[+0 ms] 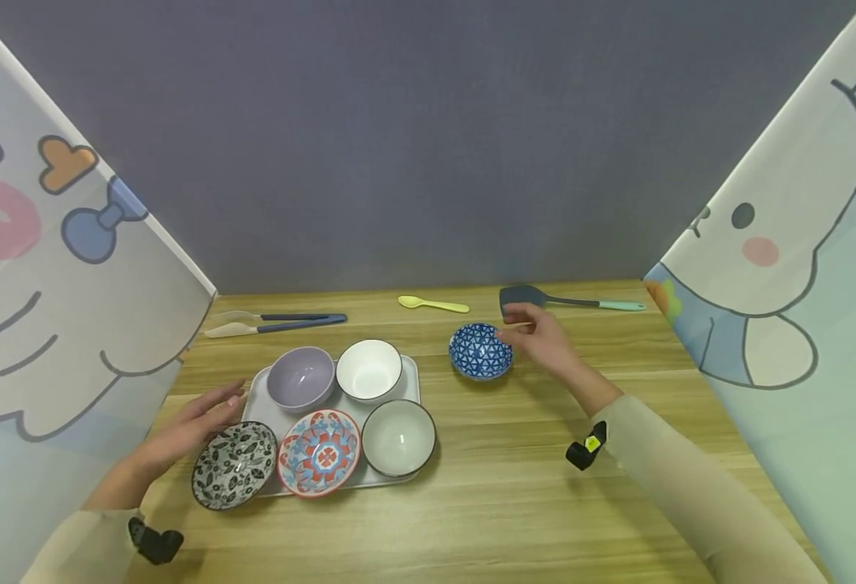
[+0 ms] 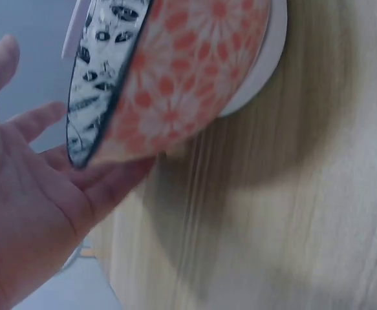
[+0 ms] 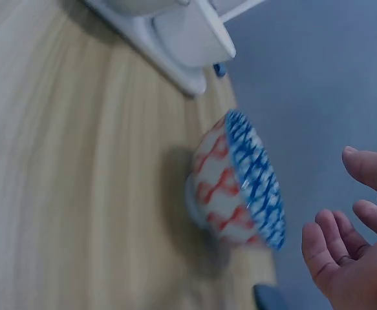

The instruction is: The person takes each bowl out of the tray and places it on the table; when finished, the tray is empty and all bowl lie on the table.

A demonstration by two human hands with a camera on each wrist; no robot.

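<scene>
My left hand (image 1: 192, 423) is beside the bowl with black leaf patterns inside (image 1: 234, 465), at the tray's left front corner. Orange flowers cover that bowl's outside (image 2: 182, 77) in the left wrist view. The left fingers are loosely spread and partly hidden behind the bowl, so contact is unclear. On the right, my right hand (image 1: 544, 339) hovers near the rim of a small blue-and-white bowl (image 1: 479, 352) standing on the table. A gap shows between its relaxed fingers and that bowl (image 3: 233, 187) in the right wrist view.
A white tray (image 1: 411, 380) bears a purple bowl (image 1: 301, 380), a white bowl (image 1: 369, 370), a red-and-blue patterned bowl (image 1: 320, 453) and a pale grey bowl (image 1: 398, 438). Behind lie tongs (image 1: 299, 323), a yellow spoon (image 1: 433, 305) and a dark spatula (image 1: 574, 302).
</scene>
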